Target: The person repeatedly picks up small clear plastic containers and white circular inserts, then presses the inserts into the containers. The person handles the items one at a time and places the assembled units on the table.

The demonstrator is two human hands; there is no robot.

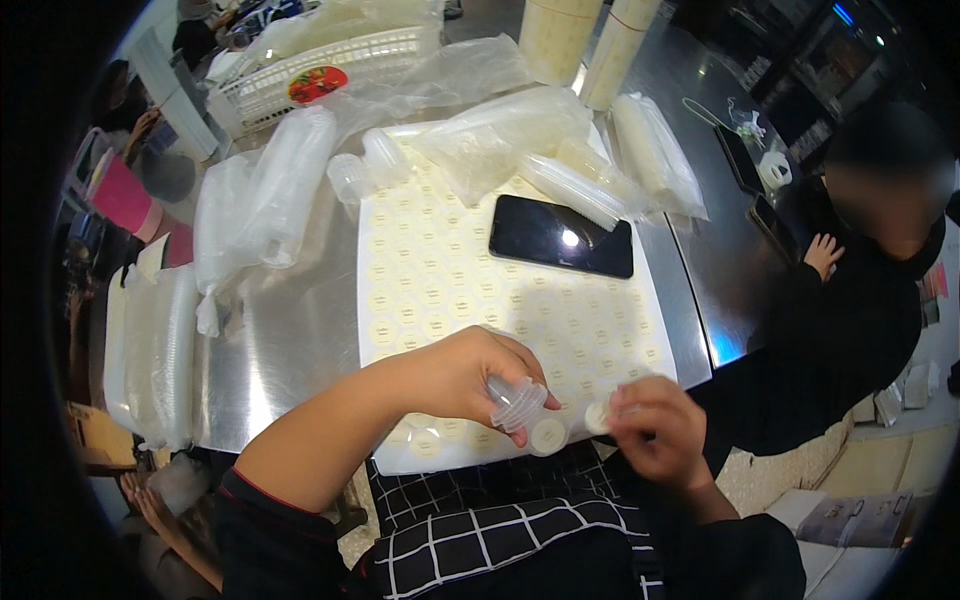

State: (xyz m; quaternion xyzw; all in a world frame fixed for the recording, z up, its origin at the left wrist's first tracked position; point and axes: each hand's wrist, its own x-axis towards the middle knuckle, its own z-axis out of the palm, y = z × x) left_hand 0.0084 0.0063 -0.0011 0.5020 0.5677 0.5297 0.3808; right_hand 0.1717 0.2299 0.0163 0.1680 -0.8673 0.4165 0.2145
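My left hand (468, 372) is closed round a short stack of small clear plastic cups (515, 402), tipped on its side. On the end facing right sits a round cream sticker (548, 435). Just to the right, my right hand (662, 428) pinches another round cream sticker (598, 416), apart from the cups. Both hands hover over the near edge of a large sheet of round cream stickers (430, 300). A black phone (560, 238) lies face up on that sheet, beyond my hands.
Bagged stacks of clear cups (655, 155) and crumpled plastic bags (270, 190) cover the far part of the metal table (290, 335). Behind stand a white basket (400, 62) and sticker rolls (560, 40). Another person (850, 280) in black sits at the right, near more phones (738, 158).
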